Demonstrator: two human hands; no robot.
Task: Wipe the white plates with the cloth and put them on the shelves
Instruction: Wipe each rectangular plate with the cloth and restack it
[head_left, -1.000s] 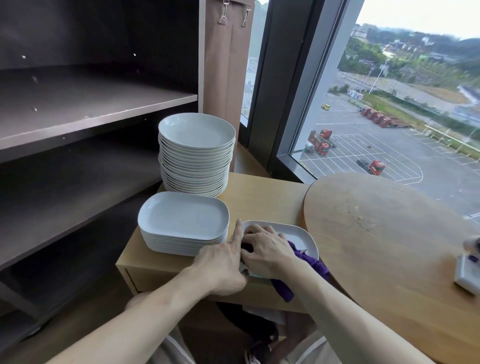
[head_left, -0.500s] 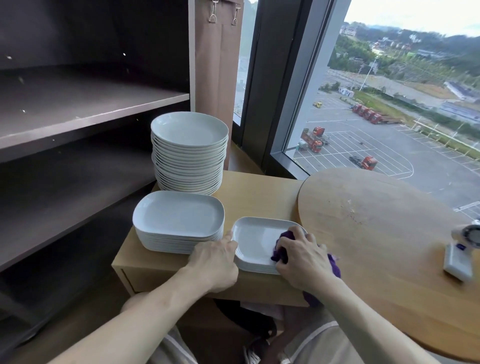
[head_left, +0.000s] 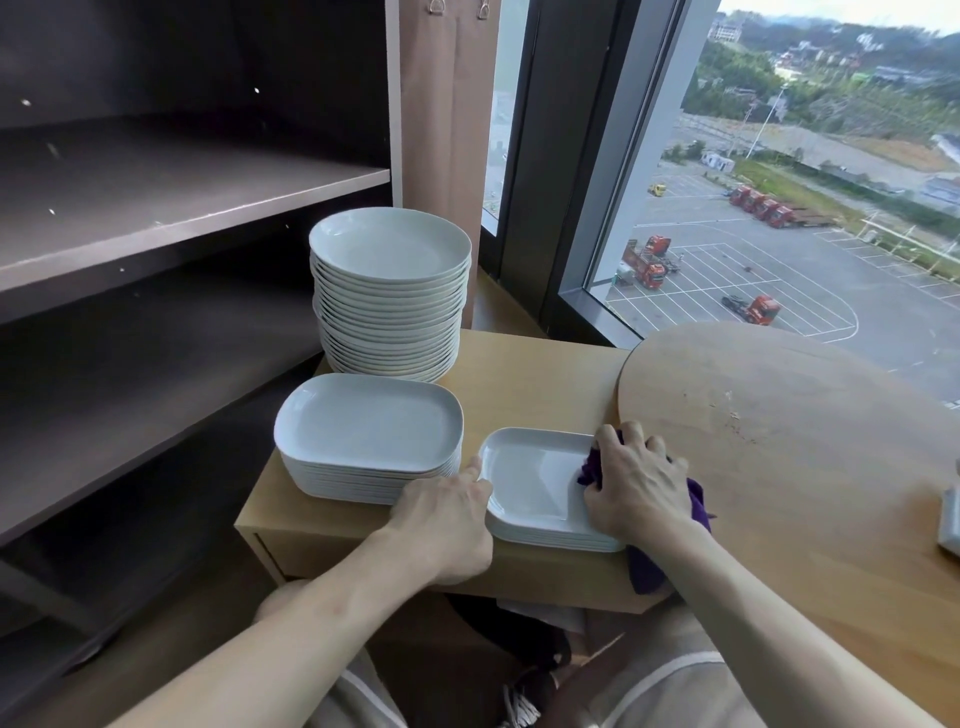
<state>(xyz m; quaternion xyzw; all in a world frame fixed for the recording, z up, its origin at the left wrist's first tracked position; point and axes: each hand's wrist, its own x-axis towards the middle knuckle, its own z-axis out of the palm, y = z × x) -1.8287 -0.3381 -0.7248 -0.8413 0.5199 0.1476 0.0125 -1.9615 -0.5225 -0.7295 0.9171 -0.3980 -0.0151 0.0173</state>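
Observation:
A short stack of small rectangular white plates (head_left: 530, 486) sits at the front of a low wooden cabinet (head_left: 540, 374). My right hand (head_left: 641, 486) grips a purple cloth (head_left: 696, 506) and presses it on the right side of the top plate. My left hand (head_left: 447, 514) holds the stack's left edge with curled fingers. To the left stands a taller stack of larger rectangular white plates (head_left: 369, 426). Behind that rises a high stack of round white plates (head_left: 389, 249). Dark shelves (head_left: 171, 208) stand at the left.
A round wooden table (head_left: 795, 426) overlaps the cabinet's right side. A small white device (head_left: 950, 519) lies at the table's right edge. A large window (head_left: 810, 171) and a brown curtain (head_left: 447, 119) are behind. My legs are below the cabinet front.
My right hand has slid the cloth from the left part of the small plate across to its right side. My left hand has drawn back to the plate's left edge.

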